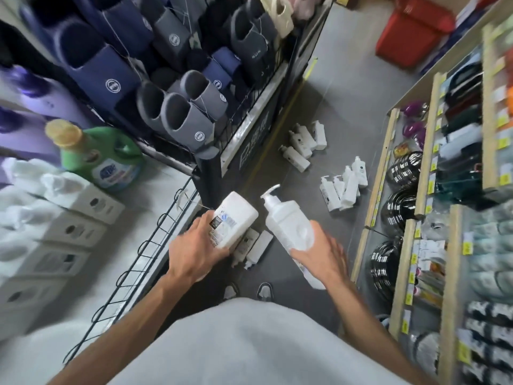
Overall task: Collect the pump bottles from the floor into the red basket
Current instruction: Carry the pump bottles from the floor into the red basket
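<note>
Centrally, low in the frame, the hands were apart and each was clamped on a bottle. The left hand curled round the near end of a white bottle, which was label side up with its far end pointing toward the upper right. The right hand gripped a pump bottle from its lower right side. Its pump head pointed up and to the left, close beside the white bottle but not touching it. Just beneath and between the hands, two more bottles lay flat on the grey floor. Further up the frame, right of centre, a cluster of bottles lay beside the black rack base. A second heap of bottles lay near the wooden shelf edge on the right. The red basket stood on the floor in the upper right corner, well apart from both hands and from every bottle. A green detergent jug sat at the left
</note>
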Demonstrator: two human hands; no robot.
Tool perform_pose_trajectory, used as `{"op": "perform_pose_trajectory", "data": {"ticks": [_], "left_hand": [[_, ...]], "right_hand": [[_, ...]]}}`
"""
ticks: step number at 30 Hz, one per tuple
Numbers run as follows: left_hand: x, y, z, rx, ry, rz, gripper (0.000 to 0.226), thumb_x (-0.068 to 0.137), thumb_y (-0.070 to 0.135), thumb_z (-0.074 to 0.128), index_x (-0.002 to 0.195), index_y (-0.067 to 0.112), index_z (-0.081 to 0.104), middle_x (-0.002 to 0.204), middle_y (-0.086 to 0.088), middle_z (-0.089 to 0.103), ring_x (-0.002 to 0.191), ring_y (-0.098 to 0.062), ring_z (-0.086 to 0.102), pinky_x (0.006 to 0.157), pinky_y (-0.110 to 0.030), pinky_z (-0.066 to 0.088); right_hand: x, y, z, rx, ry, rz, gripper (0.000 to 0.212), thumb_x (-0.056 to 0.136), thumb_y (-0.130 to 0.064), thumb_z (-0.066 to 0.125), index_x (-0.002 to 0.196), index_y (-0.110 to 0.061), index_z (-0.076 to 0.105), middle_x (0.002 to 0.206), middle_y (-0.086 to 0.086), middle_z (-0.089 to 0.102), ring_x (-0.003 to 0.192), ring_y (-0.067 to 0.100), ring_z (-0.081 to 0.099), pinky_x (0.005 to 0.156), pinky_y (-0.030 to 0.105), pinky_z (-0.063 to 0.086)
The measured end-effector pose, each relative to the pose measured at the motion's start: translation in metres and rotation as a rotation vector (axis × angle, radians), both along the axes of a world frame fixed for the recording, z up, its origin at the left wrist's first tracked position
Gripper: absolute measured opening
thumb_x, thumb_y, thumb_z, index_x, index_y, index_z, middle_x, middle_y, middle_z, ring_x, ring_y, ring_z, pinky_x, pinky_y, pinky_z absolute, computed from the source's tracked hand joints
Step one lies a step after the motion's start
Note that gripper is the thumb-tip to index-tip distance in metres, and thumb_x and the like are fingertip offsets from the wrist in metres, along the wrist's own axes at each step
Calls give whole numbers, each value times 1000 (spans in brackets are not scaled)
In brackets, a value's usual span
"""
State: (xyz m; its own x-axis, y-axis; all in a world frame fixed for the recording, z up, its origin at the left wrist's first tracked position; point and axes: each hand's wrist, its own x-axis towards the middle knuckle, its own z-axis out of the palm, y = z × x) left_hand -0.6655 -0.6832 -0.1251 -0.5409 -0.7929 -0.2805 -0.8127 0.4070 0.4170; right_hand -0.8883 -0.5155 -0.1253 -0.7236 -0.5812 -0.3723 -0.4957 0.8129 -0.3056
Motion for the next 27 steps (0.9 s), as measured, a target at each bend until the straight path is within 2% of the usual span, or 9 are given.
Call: {"op": "perform_pose_trajectory", "data": {"ticks": [4, 9, 16, 22, 27], "left_hand": [[12, -4, 11, -36, 28, 42, 97, 69, 54, 79, 149, 28, 32, 136, 4, 59, 94, -23, 66, 76, -39, 57], [24, -10, 22, -97, 43, 157, 94, 68, 49, 81, 147, 27, 35, 130, 1, 61, 96, -28, 65, 78, -39, 54], [43, 0, 42, -141, 8, 355, 94, 66, 52, 77, 146, 34, 33, 134, 6, 59, 103, -29, 65, 76, -38, 51], [63, 30, 48, -182, -24, 576, 95, 66, 49, 78, 147, 33, 33, 134, 6, 60, 100, -28, 66, 67, -35, 46], [84, 69, 53, -192, -75, 772, 96, 65, 52, 78, 147, 31, 33, 130, 4, 62, 95, -28, 66, 72, -40, 56]], "right_hand": [[8, -22, 11, -63, 27, 80, 70, 67, -54, 74, 126, -33, 44, 115, 0, 67, 99, 33, 63, 72, 37, 44], [10, -56, 17, -122, 27, 201, 72, 65, -54, 75, 125, -31, 43, 117, 2, 66, 101, 33, 63, 74, 37, 43], [7, -89, 24, -155, 3, 410, 69, 68, -56, 73, 124, -31, 42, 118, 0, 65, 103, 37, 61, 81, 42, 44], [3, -114, 28, -226, 3, 624, 67, 70, -60, 73, 123, -33, 42, 113, 1, 67, 98, 36, 63, 75, 39, 44], [16, -135, 27, -221, -16, 833, 64, 70, -59, 72, 121, -34, 42, 109, 1, 67, 94, 36, 63, 72, 37, 39]]}}
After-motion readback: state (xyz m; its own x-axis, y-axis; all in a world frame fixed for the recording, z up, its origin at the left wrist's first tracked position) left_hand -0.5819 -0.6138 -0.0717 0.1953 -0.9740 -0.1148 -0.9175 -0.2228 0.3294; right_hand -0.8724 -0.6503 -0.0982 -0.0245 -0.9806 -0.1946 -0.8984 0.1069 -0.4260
